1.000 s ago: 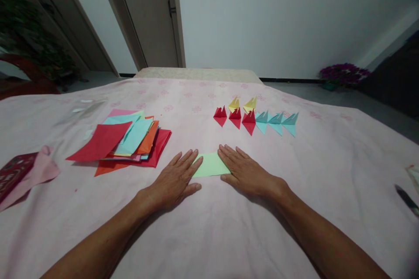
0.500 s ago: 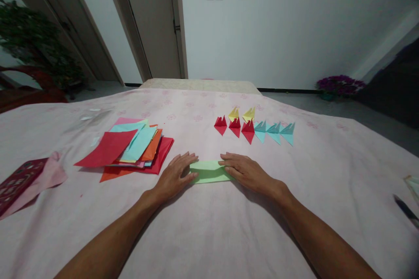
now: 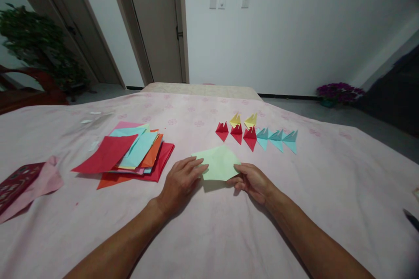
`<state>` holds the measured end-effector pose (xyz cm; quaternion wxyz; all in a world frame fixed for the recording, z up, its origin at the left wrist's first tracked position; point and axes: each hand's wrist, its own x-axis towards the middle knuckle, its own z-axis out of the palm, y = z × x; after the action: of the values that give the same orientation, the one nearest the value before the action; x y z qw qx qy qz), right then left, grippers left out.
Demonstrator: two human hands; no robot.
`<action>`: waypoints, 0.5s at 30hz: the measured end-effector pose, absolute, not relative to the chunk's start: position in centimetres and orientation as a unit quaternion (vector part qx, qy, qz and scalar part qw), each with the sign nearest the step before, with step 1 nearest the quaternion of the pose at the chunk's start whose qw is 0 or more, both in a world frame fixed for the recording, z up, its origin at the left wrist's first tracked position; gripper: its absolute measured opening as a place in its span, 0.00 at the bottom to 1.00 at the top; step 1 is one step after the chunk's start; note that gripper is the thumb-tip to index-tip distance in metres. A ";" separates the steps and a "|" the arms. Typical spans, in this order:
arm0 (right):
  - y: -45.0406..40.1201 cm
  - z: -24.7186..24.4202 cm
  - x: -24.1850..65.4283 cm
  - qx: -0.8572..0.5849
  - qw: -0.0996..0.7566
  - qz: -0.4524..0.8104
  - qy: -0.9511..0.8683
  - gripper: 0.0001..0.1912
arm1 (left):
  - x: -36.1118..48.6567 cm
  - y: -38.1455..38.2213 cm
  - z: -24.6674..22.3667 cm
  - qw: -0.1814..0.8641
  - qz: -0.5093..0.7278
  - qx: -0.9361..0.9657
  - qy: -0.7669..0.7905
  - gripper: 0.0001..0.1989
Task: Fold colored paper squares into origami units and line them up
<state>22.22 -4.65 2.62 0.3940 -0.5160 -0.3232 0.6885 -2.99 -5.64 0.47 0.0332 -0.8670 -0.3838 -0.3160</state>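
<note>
A light green sheet of paper (image 3: pixel 220 164) is lifted at a slant just above the tablecloth, its shadow falling below the near edge. My left hand (image 3: pixel 183 176) grips its left side, fingers on top and the thumb hidden. At the right edge, my right hand (image 3: pixel 253 181) pinches the sheet between thumb and fingers. Beyond it on the cloth stand several small folded paper figures: red ones (image 3: pixel 236 133), yellow ones (image 3: pixel 251 120) and light blue ones (image 3: pixel 276 138).
A loose stack of coloured paper (image 3: pixel 114 152) lies left of my hands. Farther left is a dark red packet (image 3: pixel 19 181) with pink paper. A dark pointed object (image 3: pixel 410 218) lies at the right edge. The pink tablecloth (image 3: pixel 209 235) covers the table.
The green paper was a narrow strip flat under both hands; now it shows as a wider sheet, raised and tilted. My right hand has turned and closed on its edge.
</note>
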 end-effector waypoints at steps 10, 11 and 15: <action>-3.8 2.2 25.1 -0.551 0.393 0.173 -0.716 0.25 | -3.6 -5.7 -0.3 -0.108 -0.358 -0.866 -0.332 0.17; -3.8 2.2 25.3 -0.508 0.363 0.105 -0.774 0.30 | -3.7 -5.7 -0.3 -0.111 -0.362 -0.865 -0.329 0.17; -3.7 2.1 24.9 -0.392 0.257 -0.005 -0.884 0.38 | -4.0 -5.7 -0.5 -0.130 -0.358 -0.870 -0.313 0.16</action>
<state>24.87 -3.72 2.14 0.2568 -0.3915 -0.8836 -0.0050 -3.96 -5.71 -0.49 -0.1303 -0.8700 -0.3131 -0.3580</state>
